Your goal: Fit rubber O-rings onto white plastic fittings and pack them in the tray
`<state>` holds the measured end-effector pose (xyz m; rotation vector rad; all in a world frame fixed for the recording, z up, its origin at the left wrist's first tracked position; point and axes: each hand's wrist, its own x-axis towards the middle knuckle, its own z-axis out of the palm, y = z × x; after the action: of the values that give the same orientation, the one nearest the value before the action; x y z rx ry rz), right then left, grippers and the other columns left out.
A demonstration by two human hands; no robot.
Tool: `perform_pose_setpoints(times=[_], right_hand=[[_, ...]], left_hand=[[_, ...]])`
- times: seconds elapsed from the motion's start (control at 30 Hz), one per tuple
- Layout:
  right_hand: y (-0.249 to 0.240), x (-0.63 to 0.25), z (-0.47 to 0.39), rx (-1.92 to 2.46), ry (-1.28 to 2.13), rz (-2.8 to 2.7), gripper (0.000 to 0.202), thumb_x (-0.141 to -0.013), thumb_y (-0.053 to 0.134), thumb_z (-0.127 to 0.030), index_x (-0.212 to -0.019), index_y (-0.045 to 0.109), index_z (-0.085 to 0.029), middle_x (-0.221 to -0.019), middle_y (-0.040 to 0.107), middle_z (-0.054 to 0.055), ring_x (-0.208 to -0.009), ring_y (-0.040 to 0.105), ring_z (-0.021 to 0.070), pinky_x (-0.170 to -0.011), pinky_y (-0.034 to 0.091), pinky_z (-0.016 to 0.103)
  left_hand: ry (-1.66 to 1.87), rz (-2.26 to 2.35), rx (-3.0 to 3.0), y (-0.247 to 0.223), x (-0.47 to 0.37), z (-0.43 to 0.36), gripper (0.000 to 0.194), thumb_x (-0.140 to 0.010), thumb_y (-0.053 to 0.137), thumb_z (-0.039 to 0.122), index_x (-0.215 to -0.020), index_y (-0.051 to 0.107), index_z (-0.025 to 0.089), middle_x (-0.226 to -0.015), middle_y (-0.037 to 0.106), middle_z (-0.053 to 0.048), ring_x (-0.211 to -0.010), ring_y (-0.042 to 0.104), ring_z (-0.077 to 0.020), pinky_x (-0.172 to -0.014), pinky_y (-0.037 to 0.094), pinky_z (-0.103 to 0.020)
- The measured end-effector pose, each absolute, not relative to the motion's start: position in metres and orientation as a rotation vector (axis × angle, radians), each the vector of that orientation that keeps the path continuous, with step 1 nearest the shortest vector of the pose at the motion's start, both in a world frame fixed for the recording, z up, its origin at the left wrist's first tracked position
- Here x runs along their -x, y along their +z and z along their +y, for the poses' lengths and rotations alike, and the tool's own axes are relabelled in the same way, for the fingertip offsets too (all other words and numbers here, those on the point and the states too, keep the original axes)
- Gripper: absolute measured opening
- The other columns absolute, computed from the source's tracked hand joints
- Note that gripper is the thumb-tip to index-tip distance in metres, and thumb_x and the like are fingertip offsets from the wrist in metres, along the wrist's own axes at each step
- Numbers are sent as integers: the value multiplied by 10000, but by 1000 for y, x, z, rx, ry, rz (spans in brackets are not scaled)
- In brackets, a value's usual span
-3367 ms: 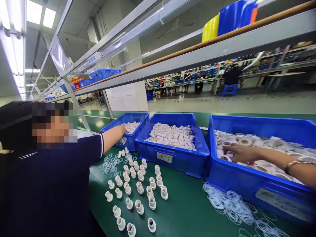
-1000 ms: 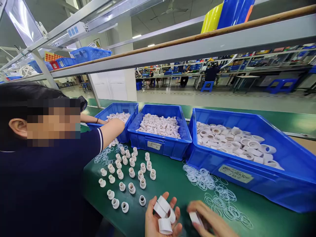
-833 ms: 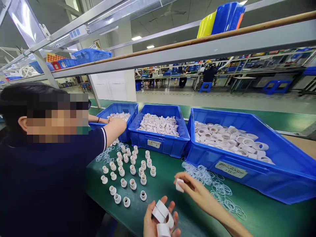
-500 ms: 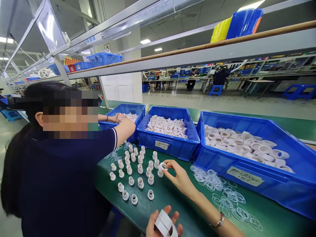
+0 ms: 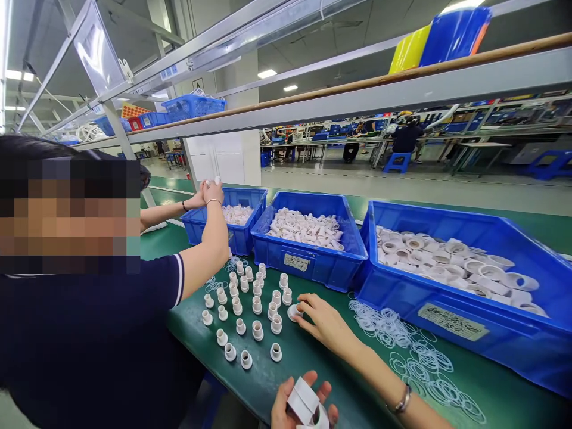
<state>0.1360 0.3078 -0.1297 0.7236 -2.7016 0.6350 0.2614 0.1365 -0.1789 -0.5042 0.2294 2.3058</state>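
Left of the middle blue bin (image 5: 324, 271), a co-worker's hands (image 5: 212, 193) are raised. Before that bin, white fittings (image 5: 257, 330) stand on the table (image 5: 330, 372). Farther below it, the left hand (image 5: 283, 407) holds white sleeves (image 5: 304, 398) in curled fingers. The right hand (image 5: 328, 328) reaches a flanged piece (image 5: 294, 313) nearer the bin, its fingers perhaps gripping; I cannot tell. Right of the bin lie thin rings (image 5: 393, 329).

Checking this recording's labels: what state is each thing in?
left grip: cupped, holding white rings
right grip: at a white tube, grasp unclear
white tubes on table: upright, spread out
thin rings: loose, heaped
left blue bin: open, partly filled
middle blue bin: open, partly filled
right blue bin: open, partly filled
coworker's hands: raised, close together
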Motion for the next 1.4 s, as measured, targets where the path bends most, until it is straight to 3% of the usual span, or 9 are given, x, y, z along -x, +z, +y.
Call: perform_pose_setpoints(times=[0.23,0.43,0.57,0.73,0.83,0.9,1.03,1.17,1.4], right_hand=[[-126,-149,317,-765,545,-2748,257,-1046,375,-341,-944,582,-227,-1072,598,80,-914,597,242,-789,531,429],[-113,-204,353,-724,571,-2864,296,-1046,395,-406,-899,602,-253,-1083,610,70,-920,625,244,-759,547,412],[-93,-237,345,-628,727,-2854,256,-1035,432,-411,-921,618,-278,-1132,607,67,-986,624,247,-788,558,397],[-91,-256,314,-724,986,-2938,66,-970,563,-303,-948,626,-296,-1206,586,40,-1058,594,234,-870,543,363],[-90,-248,310,-735,1168,-2967,152,-1006,510,-334,-905,608,-275,-1222,572,28,-1009,608,209,-851,543,332],[-85,-230,313,-688,1234,-2949,232,-1033,458,-390,-893,594,-264,-1243,554,29,-960,622,193,-819,547,314],[-78,-170,316,-610,924,-2796,239,-1030,439,-411,-891,540,-245,-1220,549,55,-994,606,223,-815,532,355],[-89,-111,305,-691,570,-2748,154,-1018,450,-342,-973,548,-231,-1189,555,87,-960,601,230,-752,536,355],[-111,-92,300,-842,364,-2830,126,-987,537,-316,-973,608,-213,-1095,583,100,-916,593,258,-764,531,386]], left_hand=[[2307,198,559,-181,-259,134,382,-852,611,513,-1042,750,212,-1119,737,-82,-886,714,-275,-625,544,-357],[2322,250,631,-169,-257,133,424,-850,620,522,-1130,707,214,-1201,702,-91,-895,713,-250,-610,558,-334],[2297,282,664,-157,-257,144,440,-861,591,519,-1135,692,190,-1127,724,-99,-841,713,-246,-573,554,-337],[2227,291,611,-153,-258,156,459,-882,571,522,-1095,692,134,-918,744,-82,-734,692,-195,-527,525,-288],[2249,280,566,-156,-256,154,470,-876,582,536,-1106,693,141,-877,737,-65,-726,686,-183,-511,515,-263],[2265,285,525,-160,-252,151,445,-885,569,534,-1118,694,175,-995,740,-65,-743,691,-188,-501,517,-267],[2231,291,371,-176,-242,145,479,-873,566,565,-1108,705,170,-1159,706,-88,-714,683,-189,-440,480,-252],[2246,193,198,-191,-235,144,447,-803,683,536,-1054,726,169,-1065,726,-65,-680,665,-170,-401,399,-202],[2285,118,83,-198,-234,146,437,-814,684,532,-1044,730,163,-1016,736,-64,-646,659,-163,-362,250,-172]])
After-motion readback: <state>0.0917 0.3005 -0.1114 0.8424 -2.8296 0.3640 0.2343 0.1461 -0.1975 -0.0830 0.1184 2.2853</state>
